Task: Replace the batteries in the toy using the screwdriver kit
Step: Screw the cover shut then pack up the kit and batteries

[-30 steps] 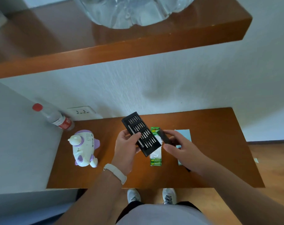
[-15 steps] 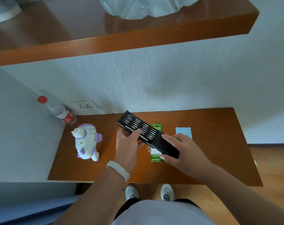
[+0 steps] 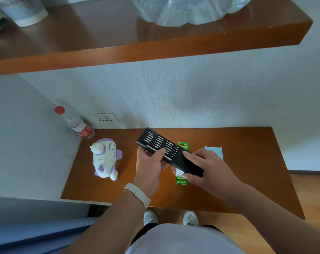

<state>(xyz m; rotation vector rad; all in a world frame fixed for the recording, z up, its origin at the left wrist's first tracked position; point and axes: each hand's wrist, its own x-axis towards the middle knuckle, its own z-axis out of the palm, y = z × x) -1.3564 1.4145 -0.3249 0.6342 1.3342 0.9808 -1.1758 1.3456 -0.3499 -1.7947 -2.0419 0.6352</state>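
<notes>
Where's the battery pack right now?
In the head view, the battery pack lies on the table, partly under the held screwdriver kit, left of the blue card.

Toy (image 3: pixel 105 158) left of battery pack (image 3: pixel 182 180)

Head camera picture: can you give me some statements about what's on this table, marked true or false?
1. The left hand and the right hand both hold the black rectangular screwdriver kit case above the brown wooden table. True.
2. The white-and-purple plastic toy lies right of the case. False: it lies left of it, untouched.
3. The green battery pack lies on the table, partly under the case. True.
4. The clear plastic bottle has a blue cap. False: its cap is red.
</notes>
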